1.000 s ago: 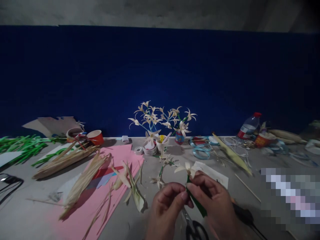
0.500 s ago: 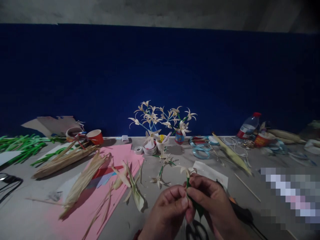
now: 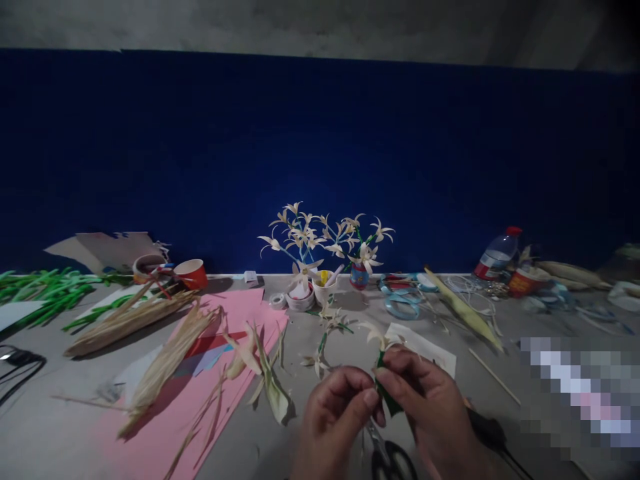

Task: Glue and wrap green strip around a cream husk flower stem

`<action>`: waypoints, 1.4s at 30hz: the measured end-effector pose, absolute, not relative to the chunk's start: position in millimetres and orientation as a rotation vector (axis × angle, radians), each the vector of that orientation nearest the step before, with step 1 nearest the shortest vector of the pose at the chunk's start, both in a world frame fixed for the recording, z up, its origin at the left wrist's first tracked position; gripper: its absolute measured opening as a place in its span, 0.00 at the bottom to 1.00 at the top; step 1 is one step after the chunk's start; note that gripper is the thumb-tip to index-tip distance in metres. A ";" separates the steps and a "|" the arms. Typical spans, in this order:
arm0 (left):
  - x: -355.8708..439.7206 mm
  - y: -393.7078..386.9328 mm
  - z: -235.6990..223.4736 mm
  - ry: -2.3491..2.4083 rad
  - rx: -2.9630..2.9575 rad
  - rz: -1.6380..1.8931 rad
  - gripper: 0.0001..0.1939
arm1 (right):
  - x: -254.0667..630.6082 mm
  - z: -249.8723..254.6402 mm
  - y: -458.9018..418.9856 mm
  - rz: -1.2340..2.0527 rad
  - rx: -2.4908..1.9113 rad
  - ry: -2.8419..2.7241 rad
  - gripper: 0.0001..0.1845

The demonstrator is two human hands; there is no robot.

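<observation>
Both my hands meet low in the middle of the view over a grey table [image 3: 55, 427]. My right hand [image 3: 430, 407] pinches a small handmade flower [image 3: 379, 336] with cream petals, by its green wrapped stem [image 3: 387, 399]. My left hand [image 3: 333, 417] is closed with thumb and fingertips pinched against that same stem, just left of the right fingers. The petals stick up above my right fingers. Black-handled scissors [image 3: 387, 457] lie on the table right under my hands.
A pink sheet [image 3: 210, 387] with dry straw-coloured husk strips [image 3: 165, 360] lies to the left. Green leaves [image 3: 45, 293] and red cups [image 3: 191, 273] sit far left. Cups holding finished flowers [image 3: 325, 240] stand at the back, with blue ribbon [image 3: 403, 303] and a plastic bottle [image 3: 497, 253] to the right.
My hands stay together on the stem, with small finger shifts. The flower head tilted and dipped a little, then came back up; the scissors are in view again below my hands.
</observation>
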State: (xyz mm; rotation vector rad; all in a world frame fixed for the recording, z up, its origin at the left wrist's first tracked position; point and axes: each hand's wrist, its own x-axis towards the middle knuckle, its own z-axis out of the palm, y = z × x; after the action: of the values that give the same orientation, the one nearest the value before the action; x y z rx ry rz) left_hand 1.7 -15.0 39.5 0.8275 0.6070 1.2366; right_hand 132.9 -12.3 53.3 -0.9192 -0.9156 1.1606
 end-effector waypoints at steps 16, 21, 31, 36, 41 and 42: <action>0.9 -8.2 45.0 0.380 0.651 0.974 0.16 | 133.1 61.2 -16.8 1.259 -0.981 -0.863 0.13; -0.6 -14.2 41.9 0.709 0.908 1.252 0.16 | 131.3 59.3 -13.7 1.082 -1.004 -0.953 0.11; 1.5 -9.6 36.2 0.498 0.718 1.137 0.15 | 128.2 58.8 -16.6 1.241 -0.954 -0.914 0.15; 2.0 -8.0 39.2 0.375 0.618 1.020 0.14 | 130.9 56.8 -16.1 1.308 -0.923 -0.926 0.15; 5.0 -6.8 41.7 0.274 0.590 0.879 0.18 | 131.2 60.0 -18.4 1.295 -0.921 -0.937 0.16; 5.8 -6.5 41.1 0.253 0.583 0.854 0.19 | 130.8 61.3 -18.8 1.294 -0.923 -0.931 0.16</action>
State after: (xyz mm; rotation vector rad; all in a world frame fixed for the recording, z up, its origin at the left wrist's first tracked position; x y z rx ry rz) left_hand 5.8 -6.5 41.1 0.5831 0.2531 0.8541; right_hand 130.8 -18.8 61.3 -0.9231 -0.9306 1.2936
